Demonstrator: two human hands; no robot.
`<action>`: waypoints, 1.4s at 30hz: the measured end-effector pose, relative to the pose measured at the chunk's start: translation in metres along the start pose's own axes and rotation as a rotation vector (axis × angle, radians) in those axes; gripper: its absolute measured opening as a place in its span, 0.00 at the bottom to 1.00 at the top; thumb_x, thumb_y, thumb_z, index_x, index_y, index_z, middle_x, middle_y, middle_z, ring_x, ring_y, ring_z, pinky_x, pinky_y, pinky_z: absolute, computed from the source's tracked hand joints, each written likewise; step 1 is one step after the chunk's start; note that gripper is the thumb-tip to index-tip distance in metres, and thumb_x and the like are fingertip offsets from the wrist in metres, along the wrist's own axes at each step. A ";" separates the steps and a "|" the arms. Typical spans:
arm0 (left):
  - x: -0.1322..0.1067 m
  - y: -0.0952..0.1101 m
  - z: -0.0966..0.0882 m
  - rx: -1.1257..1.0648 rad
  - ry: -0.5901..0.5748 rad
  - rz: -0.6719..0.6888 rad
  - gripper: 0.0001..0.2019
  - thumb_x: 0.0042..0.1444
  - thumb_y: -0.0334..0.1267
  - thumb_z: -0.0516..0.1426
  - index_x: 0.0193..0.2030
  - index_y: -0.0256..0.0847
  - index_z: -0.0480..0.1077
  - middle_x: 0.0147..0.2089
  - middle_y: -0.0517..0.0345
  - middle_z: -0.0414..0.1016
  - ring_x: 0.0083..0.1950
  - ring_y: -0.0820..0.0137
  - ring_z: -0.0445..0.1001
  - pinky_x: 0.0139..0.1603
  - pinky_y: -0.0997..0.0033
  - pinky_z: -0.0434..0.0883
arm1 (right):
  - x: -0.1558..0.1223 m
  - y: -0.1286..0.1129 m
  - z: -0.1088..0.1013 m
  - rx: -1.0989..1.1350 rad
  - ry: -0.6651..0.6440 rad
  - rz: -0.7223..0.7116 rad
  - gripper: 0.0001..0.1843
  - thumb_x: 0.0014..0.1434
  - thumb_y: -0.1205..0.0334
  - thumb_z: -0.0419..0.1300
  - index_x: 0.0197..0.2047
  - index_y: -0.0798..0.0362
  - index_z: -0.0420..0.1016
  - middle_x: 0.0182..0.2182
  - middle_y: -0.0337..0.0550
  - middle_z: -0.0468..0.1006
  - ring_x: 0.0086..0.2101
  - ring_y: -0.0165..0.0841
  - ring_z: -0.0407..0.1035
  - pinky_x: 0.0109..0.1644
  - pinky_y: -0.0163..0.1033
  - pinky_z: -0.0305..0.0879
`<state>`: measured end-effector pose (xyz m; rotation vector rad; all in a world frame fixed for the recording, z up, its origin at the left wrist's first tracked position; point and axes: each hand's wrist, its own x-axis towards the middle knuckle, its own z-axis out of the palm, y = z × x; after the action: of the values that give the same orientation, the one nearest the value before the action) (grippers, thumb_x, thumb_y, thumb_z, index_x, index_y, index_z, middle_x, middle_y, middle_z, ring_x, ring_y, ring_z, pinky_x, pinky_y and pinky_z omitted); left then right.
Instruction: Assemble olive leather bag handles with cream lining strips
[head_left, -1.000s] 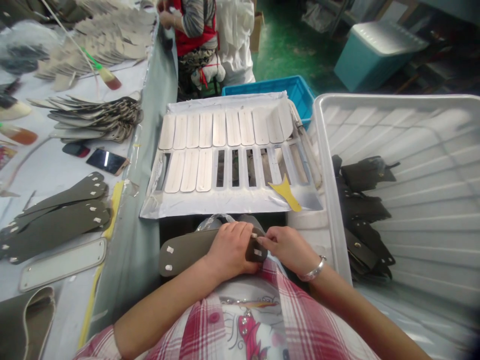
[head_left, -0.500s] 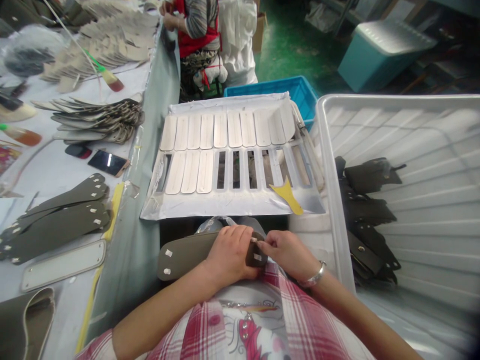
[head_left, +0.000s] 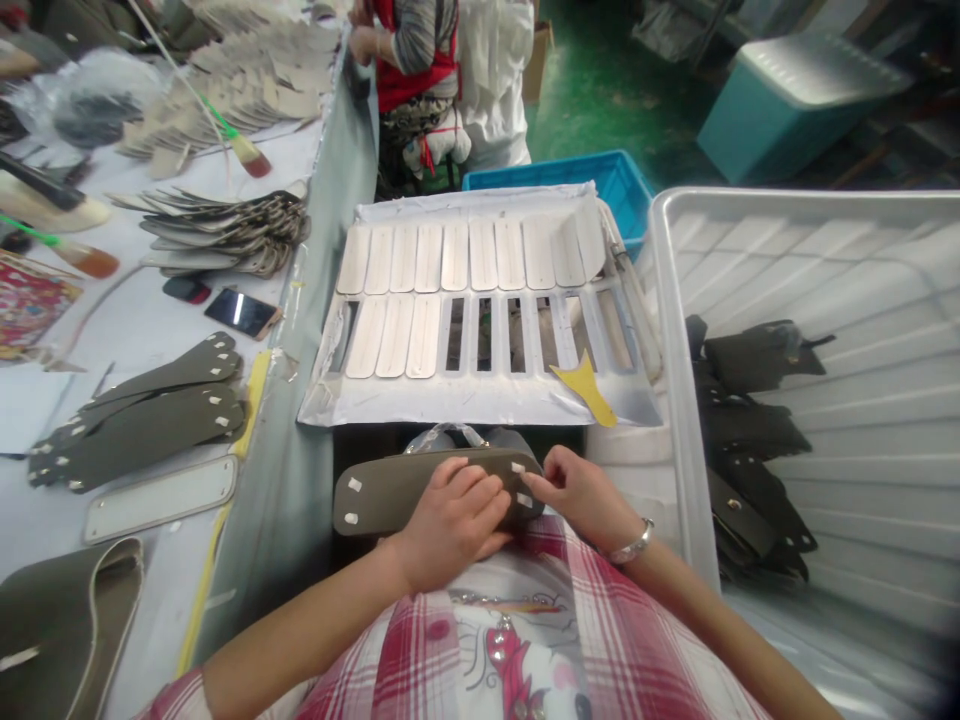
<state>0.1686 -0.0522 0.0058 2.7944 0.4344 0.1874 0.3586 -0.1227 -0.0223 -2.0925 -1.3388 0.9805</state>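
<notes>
Left hand (head_left: 456,515) on panel (head_left: 401,485), right hand (head_left: 581,495) apparently at white tab (head_left: 517,467)

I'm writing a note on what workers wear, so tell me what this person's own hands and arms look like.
Both the left hand and right hand are without gloves, and the forearms are uncovered. A shiny silver-coloured bracelet circles the right wrist. A red-and-white checked sleeve shows on the left arm; no sleeve shows on the right.

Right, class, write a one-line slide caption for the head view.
Left hand on a dark olive panel, right hand at one of its white tabs, near a slotted white frame.
</notes>
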 end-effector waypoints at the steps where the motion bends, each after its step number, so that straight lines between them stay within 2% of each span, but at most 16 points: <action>1: -0.001 0.002 0.000 0.009 -0.001 -0.011 0.16 0.57 0.46 0.56 0.47 0.39 0.67 0.47 0.51 0.71 0.51 0.62 0.65 0.60 0.53 0.55 | -0.001 0.001 0.001 -0.009 0.007 -0.002 0.18 0.53 0.47 0.55 0.24 0.51 0.56 0.17 0.33 0.60 0.20 0.26 0.54 0.23 0.33 0.50; 5: -0.013 0.002 -0.004 0.005 0.033 0.022 0.24 0.53 0.55 0.55 0.49 0.38 0.66 0.49 0.51 0.70 0.53 0.61 0.64 0.64 0.49 0.48 | 0.002 0.011 -0.001 -0.023 0.043 0.001 0.21 0.50 0.41 0.57 0.31 0.51 0.61 0.21 0.38 0.67 0.21 0.31 0.61 0.24 0.36 0.58; 7: -0.033 -0.003 -0.009 -0.015 0.182 -0.021 0.25 0.54 0.56 0.53 0.52 0.39 0.65 0.50 0.51 0.70 0.55 0.61 0.64 0.65 0.49 0.48 | 0.009 0.011 -0.003 -0.006 0.058 -0.071 0.27 0.49 0.38 0.56 0.41 0.52 0.62 0.29 0.44 0.72 0.28 0.37 0.68 0.31 0.40 0.66; 9: -0.062 -0.011 -0.016 -0.061 0.421 -0.253 0.20 0.56 0.50 0.53 0.51 0.39 0.65 0.48 0.51 0.70 0.53 0.63 0.66 0.61 0.54 0.56 | 0.014 -0.003 -0.003 -0.118 0.155 -0.225 0.31 0.51 0.35 0.53 0.47 0.52 0.62 0.38 0.51 0.73 0.37 0.43 0.70 0.41 0.47 0.67; 11: -0.094 -0.022 -0.024 -0.172 0.615 -0.642 0.14 0.57 0.44 0.52 0.45 0.39 0.65 0.42 0.52 0.70 0.45 0.66 0.69 0.51 0.63 0.65 | 0.016 -0.030 0.005 -0.268 0.200 -0.458 0.33 0.54 0.36 0.50 0.52 0.54 0.61 0.46 0.54 0.70 0.46 0.46 0.66 0.51 0.52 0.62; 13: -0.121 -0.037 -0.030 -0.362 0.639 -0.992 0.10 0.56 0.43 0.53 0.40 0.39 0.65 0.34 0.56 0.68 0.35 0.71 0.68 0.38 0.70 0.67 | 0.018 -0.067 0.025 -0.381 0.140 -0.696 0.34 0.56 0.39 0.52 0.57 0.55 0.58 0.51 0.54 0.67 0.52 0.46 0.61 0.56 0.52 0.58; 15: -0.137 -0.053 -0.033 -0.575 0.556 -1.146 0.11 0.55 0.46 0.54 0.35 0.38 0.64 0.27 0.62 0.64 0.28 0.74 0.63 0.30 0.74 0.64 | 0.022 -0.101 0.051 -0.450 0.034 -0.848 0.38 0.53 0.42 0.56 0.60 0.56 0.55 0.54 0.54 0.65 0.54 0.46 0.59 0.57 0.52 0.56; 18: -0.143 -0.071 -0.035 -0.794 0.455 -1.130 0.15 0.53 0.48 0.56 0.28 0.38 0.62 0.23 0.65 0.60 0.26 0.76 0.59 0.27 0.76 0.59 | 0.032 -0.133 0.087 -0.487 -0.081 -0.921 0.41 0.50 0.44 0.61 0.60 0.58 0.57 0.56 0.56 0.64 0.54 0.47 0.58 0.57 0.53 0.56; 21: -0.139 -0.079 -0.034 -0.850 0.436 -1.103 0.16 0.49 0.48 0.59 0.26 0.38 0.61 0.22 0.66 0.58 0.25 0.77 0.57 0.25 0.76 0.56 | 0.038 -0.142 0.105 -0.490 -0.143 -0.896 0.38 0.49 0.47 0.62 0.58 0.58 0.59 0.54 0.56 0.66 0.52 0.47 0.60 0.56 0.53 0.57; 27: -0.142 -0.091 -0.033 -0.827 0.367 -1.095 0.15 0.46 0.47 0.60 0.24 0.37 0.62 0.22 0.65 0.62 0.24 0.77 0.59 0.24 0.77 0.55 | 0.038 -0.141 0.108 -0.530 -0.196 -0.841 0.38 0.48 0.48 0.62 0.59 0.57 0.59 0.54 0.54 0.65 0.53 0.45 0.59 0.55 0.51 0.58; 34: -0.152 -0.108 -0.029 -1.039 0.279 -1.022 0.17 0.46 0.49 0.60 0.25 0.38 0.62 0.20 0.66 0.61 0.22 0.77 0.59 0.22 0.78 0.55 | 0.041 -0.141 0.112 -0.577 -0.201 -0.871 0.38 0.49 0.47 0.61 0.59 0.56 0.58 0.55 0.52 0.64 0.52 0.44 0.60 0.54 0.50 0.60; 39: -0.157 -0.118 -0.028 -1.041 0.330 -0.915 0.19 0.42 0.46 0.64 0.32 0.39 0.61 0.26 0.68 0.62 0.25 0.78 0.60 0.25 0.79 0.57 | 0.042 -0.140 0.114 -0.595 -0.215 -0.876 0.39 0.51 0.43 0.60 0.60 0.56 0.57 0.55 0.53 0.64 0.52 0.45 0.60 0.54 0.51 0.60; 42: -0.158 -0.120 -0.029 -1.031 0.309 -0.879 0.19 0.44 0.46 0.63 0.35 0.40 0.61 0.26 0.68 0.61 0.25 0.78 0.59 0.25 0.79 0.57 | 0.042 -0.140 0.115 -0.593 -0.212 -0.868 0.39 0.51 0.43 0.60 0.60 0.55 0.56 0.55 0.53 0.64 0.52 0.46 0.60 0.53 0.51 0.60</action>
<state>-0.0191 0.0145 -0.0182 1.4116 1.1703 0.4635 0.2006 -0.0257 -0.0102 -1.4423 -2.5622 0.4464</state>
